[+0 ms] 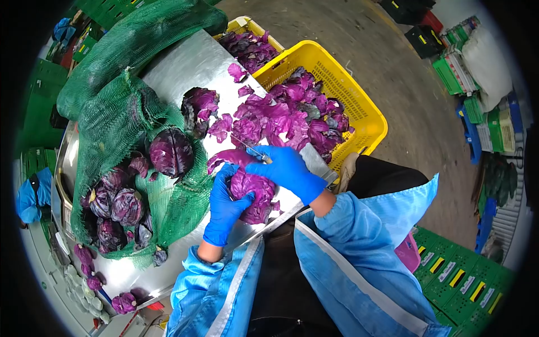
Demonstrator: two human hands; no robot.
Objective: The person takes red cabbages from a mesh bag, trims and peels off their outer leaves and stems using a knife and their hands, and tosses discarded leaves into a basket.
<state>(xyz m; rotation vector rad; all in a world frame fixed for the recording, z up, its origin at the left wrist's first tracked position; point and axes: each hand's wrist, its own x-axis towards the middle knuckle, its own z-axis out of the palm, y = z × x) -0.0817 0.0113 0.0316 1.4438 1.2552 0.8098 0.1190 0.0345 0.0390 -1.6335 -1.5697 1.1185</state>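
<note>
Both hands wear blue gloves. My left hand (225, 205) grips a red cabbage (255, 194) from its left side, thumb across the front, near the table edge. In my right hand (286, 171) is a knife (255, 150), its thin blade pointing up and left above the cabbage. A loose outer leaf (230, 159) stands out from the cabbage's top, beside the right fingers. Just beyond the hands, loose purple leaves (269, 118) lie heaped on the metal table (193, 59).
Whole red cabbages (171, 151) lie on and in a green mesh sack (112, 112) at left. A yellow crate (368, 121) filled with leaves stands against the table's right edge, another yellow crate (238, 23) behind it. Green crates (460, 275) sit at lower right.
</note>
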